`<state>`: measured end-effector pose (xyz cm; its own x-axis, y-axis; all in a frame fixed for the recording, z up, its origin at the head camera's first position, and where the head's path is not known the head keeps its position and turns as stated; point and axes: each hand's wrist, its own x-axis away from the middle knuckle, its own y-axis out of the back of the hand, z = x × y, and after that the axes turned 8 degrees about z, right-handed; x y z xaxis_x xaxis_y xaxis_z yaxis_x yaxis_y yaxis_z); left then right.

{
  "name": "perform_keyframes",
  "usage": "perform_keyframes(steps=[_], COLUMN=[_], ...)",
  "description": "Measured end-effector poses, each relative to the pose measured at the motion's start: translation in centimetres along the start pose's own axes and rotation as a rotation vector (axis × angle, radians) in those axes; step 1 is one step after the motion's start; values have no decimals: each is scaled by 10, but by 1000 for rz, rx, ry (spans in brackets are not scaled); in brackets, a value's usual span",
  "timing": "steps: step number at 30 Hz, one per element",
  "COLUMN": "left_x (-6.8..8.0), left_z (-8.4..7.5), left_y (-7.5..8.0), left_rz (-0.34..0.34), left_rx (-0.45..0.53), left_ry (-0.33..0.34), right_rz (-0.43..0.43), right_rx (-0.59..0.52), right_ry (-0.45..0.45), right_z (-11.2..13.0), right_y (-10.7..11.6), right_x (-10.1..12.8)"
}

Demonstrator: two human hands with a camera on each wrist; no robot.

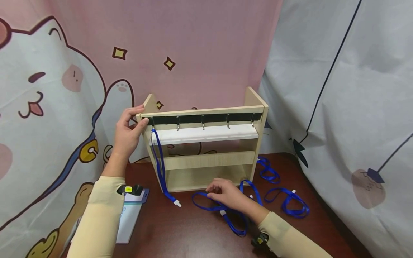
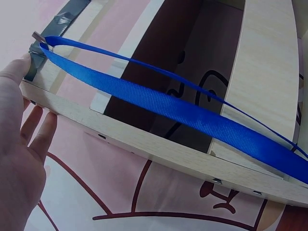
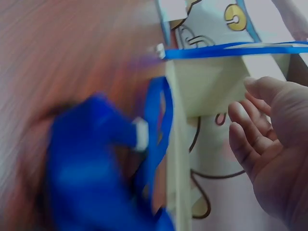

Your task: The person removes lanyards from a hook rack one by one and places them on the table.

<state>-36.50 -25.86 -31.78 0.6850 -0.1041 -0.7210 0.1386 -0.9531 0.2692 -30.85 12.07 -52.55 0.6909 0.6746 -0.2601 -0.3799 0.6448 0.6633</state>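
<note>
At the upper left corner of a small wooden rack (image 1: pixel 206 161), my left hand (image 1: pixel 128 130) grips the side panel. Its thumb lies on the front by the black strip, and its other fingers are against the outer side in the left wrist view. A blue lanyard (image 2: pixel 144 98) hangs from the leftmost metal hook, its white clip (image 1: pixel 177 203) reaching down by the table. My right hand (image 1: pixel 226 193) is over another blue lanyard (image 1: pixel 237 229) in front of the rack. Its fingers (image 3: pixel 248 144) are loosely bent with nothing between them in the right wrist view.
Two more blue lanyards (image 1: pixel 295 208) (image 1: pixel 269 172) lie to the right of the rack. Several bare metal hooks (image 1: pixel 203 122) line the black strip. A white and blue box-like item (image 1: pixel 129 218) lies at the left on the brown table (image 1: pixel 180 233). Printed curtains hang behind.
</note>
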Motion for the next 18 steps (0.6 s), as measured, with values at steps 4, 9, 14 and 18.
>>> perform_keyframes(steps=[4, 9, 14, 18], left_x=[0, 1, 1, 0], left_z=[-1, 0, 1, 1], left_y=[0, 0, 0, 0], left_rz=[1, -1, -3, -3], left_rx=[8, -4, -7, -6], left_ry=[-6, 1, 1, -5], right_rz=[-68, -163, -248, -324], right_rx=[-8, -50, -68, -86], right_ry=[6, 61, 63, 68], right_z=[19, 42, 69, 89], right_y=[-2, -8, -16, -21], right_x=[-15, -38, -63, -85])
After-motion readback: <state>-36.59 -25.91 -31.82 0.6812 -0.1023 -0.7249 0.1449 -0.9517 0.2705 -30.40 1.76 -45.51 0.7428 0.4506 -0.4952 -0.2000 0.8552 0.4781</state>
